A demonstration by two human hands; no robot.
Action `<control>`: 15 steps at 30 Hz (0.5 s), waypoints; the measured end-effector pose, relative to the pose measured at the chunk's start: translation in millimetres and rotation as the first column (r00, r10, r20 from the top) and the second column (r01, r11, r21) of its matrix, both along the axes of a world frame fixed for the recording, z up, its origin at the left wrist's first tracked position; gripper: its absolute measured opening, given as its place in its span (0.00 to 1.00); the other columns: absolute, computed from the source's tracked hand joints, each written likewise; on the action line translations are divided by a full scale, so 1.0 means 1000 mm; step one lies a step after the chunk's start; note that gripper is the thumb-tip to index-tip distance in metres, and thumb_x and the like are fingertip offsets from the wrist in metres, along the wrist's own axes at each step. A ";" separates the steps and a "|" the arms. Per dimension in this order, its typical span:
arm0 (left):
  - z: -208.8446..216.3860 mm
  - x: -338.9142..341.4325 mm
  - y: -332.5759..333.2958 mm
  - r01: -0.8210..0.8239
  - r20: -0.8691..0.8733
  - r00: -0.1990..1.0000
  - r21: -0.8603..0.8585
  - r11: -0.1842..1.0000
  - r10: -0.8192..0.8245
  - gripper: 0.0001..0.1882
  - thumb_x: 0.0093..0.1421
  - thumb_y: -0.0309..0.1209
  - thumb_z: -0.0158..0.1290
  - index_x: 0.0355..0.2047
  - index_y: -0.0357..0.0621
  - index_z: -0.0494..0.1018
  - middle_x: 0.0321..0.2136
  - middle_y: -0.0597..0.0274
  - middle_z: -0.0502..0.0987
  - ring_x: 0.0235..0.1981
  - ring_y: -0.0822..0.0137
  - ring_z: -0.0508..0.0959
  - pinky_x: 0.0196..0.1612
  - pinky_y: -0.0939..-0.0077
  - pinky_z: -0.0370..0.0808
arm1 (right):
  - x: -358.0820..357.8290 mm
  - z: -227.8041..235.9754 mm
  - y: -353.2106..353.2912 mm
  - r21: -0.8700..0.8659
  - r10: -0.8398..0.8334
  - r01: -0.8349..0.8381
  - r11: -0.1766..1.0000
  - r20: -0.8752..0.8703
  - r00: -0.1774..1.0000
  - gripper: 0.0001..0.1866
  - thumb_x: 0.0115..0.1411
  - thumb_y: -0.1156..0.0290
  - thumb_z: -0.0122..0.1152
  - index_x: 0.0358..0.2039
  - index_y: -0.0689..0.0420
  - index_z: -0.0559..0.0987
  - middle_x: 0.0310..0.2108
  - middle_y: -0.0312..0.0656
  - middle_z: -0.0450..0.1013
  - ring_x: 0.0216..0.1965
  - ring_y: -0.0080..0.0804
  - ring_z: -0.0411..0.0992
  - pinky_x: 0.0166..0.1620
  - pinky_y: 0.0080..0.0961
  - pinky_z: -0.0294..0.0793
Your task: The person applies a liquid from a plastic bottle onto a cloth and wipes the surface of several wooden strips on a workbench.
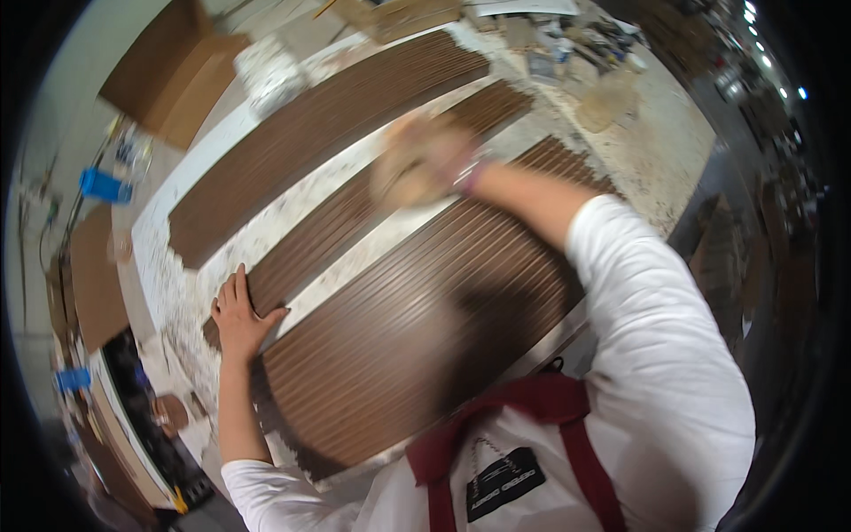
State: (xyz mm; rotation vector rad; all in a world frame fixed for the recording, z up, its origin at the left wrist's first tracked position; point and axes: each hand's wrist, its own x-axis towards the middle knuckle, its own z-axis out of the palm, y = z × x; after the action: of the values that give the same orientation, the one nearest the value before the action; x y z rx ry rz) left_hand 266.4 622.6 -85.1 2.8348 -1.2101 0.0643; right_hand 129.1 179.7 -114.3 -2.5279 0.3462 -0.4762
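Observation:
Three brown grooved panels lie side by side on a white, stained table (660, 168). My left hand (241, 315) is flat with fingers spread at the left end of the narrow middle panel (315, 235). My right hand (443, 151) is smeared by motion over the same panel, farther right. Under it is a beige cloth or pad (403, 176), too blurred to name surely. The wide near panel (381, 346) is closest to my body, partly in shadow. Across the far side lies another grooved panel (328, 133).
Scraps and small tools (567, 49) clutter the far right of the table. A white wrapped bundle (270, 75) and an open cardboard box (173, 75) stand at the far left. A blue cup (105, 185) is by the left edge.

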 end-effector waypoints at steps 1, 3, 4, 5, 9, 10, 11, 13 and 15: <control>-0.011 0.010 0.025 -0.033 0.013 0.999 0.003 0.999 0.033 0.55 0.40 0.52 0.69 0.65 0.45 0.56 0.55 0.51 0.66 0.58 0.51 0.64 0.61 0.51 0.57 | -0.013 0.004 -0.047 0.258 -0.158 0.167 0.952 -0.058 0.986 0.15 0.63 0.57 0.49 0.38 0.53 0.79 0.38 0.43 0.77 0.39 0.32 0.75 0.44 0.30 0.76; -0.025 0.012 0.035 -0.054 0.040 0.998 -0.009 0.998 0.055 0.53 0.40 0.53 0.68 0.63 0.44 0.59 0.53 0.52 0.66 0.55 0.52 0.66 0.60 0.52 0.57 | -0.022 0.033 -0.058 0.242 -0.262 0.313 0.919 -0.220 0.940 0.14 0.66 0.60 0.47 0.37 0.55 0.78 0.36 0.44 0.77 0.36 0.30 0.76 0.41 0.27 0.77; -0.025 0.008 0.040 -0.075 0.031 0.997 -0.007 0.997 0.075 0.53 0.40 0.54 0.68 0.62 0.44 0.59 0.52 0.52 0.67 0.54 0.52 0.66 0.59 0.52 0.57 | -0.018 0.064 -0.032 -0.105 -0.247 0.225 0.969 -0.311 0.918 0.13 0.65 0.62 0.49 0.37 0.56 0.78 0.35 0.45 0.76 0.36 0.31 0.76 0.40 0.28 0.77; -0.019 0.006 0.039 -0.088 0.029 0.996 -0.006 0.996 0.088 0.52 0.40 0.54 0.68 0.62 0.44 0.60 0.51 0.52 0.67 0.54 0.51 0.66 0.59 0.52 0.58 | -0.002 0.088 0.022 -0.454 -0.302 0.039 0.890 -0.524 0.796 0.12 0.64 0.62 0.50 0.37 0.56 0.78 0.35 0.45 0.76 0.36 0.33 0.76 0.40 0.28 0.77; -0.012 0.006 0.036 -0.091 -0.005 0.996 -0.001 0.996 0.091 0.51 0.40 0.54 0.68 0.60 0.44 0.61 0.49 0.53 0.67 0.52 0.52 0.66 0.58 0.53 0.58 | 0.052 0.040 0.170 -0.304 0.421 -0.438 0.846 -0.123 0.899 0.09 0.59 0.69 0.52 0.37 0.55 0.79 0.39 0.44 0.76 0.43 0.38 0.75 0.46 0.33 0.76; -0.011 0.010 0.026 -0.066 -0.017 0.998 -0.007 0.998 0.066 0.51 0.40 0.53 0.68 0.60 0.44 0.61 0.49 0.53 0.67 0.52 0.52 0.66 0.58 0.54 0.58 | 0.060 0.039 0.201 -0.198 0.450 -0.455 0.868 -0.074 0.890 0.09 0.59 0.72 0.50 0.37 0.56 0.78 0.40 0.45 0.76 0.43 0.39 0.75 0.45 0.34 0.76; -0.010 0.014 0.012 -0.034 -0.023 0.999 -0.007 0.999 0.033 0.50 0.40 0.53 0.68 0.60 0.44 0.61 0.49 0.53 0.67 0.52 0.52 0.66 0.58 0.54 0.59 | 0.094 0.015 0.222 -0.163 0.413 -0.471 0.867 -0.294 0.862 0.10 0.58 0.74 0.50 0.38 0.56 0.79 0.39 0.45 0.76 0.42 0.41 0.75 0.45 0.34 0.76; -0.009 0.013 0.028 -0.063 -0.022 0.998 0.006 0.998 0.063 0.50 0.40 0.53 0.68 0.60 0.44 0.61 0.48 0.53 0.67 0.52 0.52 0.66 0.58 0.54 0.59 | 0.079 0.032 0.213 -0.322 0.666 -0.634 0.703 -0.015 0.746 0.11 0.60 0.73 0.49 0.40 0.55 0.78 0.41 0.45 0.76 0.44 0.40 0.76 0.46 0.32 0.77; -0.009 0.012 0.029 -0.054 -0.010 0.999 -0.013 0.998 0.053 0.49 0.40 0.52 0.68 0.59 0.44 0.61 0.48 0.54 0.67 0.52 0.53 0.66 0.57 0.55 0.59 | 0.057 -0.010 0.141 -0.356 0.504 -0.451 0.819 0.070 0.861 0.10 0.64 0.67 0.47 0.39 0.52 0.77 0.39 0.44 0.76 0.41 0.37 0.76 0.45 0.33 0.77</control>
State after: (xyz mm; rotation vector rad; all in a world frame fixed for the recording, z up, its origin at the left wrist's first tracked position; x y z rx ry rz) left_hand 278.6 652.0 -94.2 2.8526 -1.1277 0.0605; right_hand 185.9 320.5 -124.7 -2.7320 -0.4717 -0.5643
